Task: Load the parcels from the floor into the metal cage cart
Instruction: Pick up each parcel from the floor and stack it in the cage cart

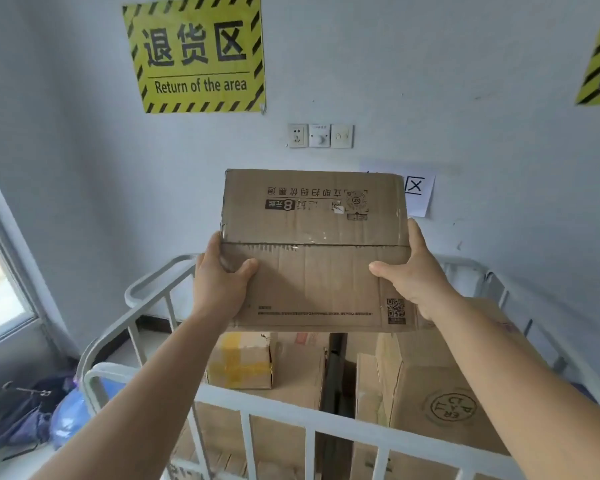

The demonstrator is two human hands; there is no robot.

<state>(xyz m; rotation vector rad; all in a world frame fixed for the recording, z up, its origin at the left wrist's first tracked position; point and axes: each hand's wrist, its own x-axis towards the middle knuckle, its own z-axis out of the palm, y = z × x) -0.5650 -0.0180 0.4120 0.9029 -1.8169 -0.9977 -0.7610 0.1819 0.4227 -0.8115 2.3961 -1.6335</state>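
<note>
Parcels fill the metal cage cart [146, 292] below us, and we hold one more cardboard box [312, 251] in the air above its open top. Our left hand [219, 285] clamps the box's left edge, thumb on the near face. Our right hand [416, 275] clamps the right edge likewise. Beneath sit a yellow-taped box [243, 365] and, further right, a stamped carton [440, 393].
</note>
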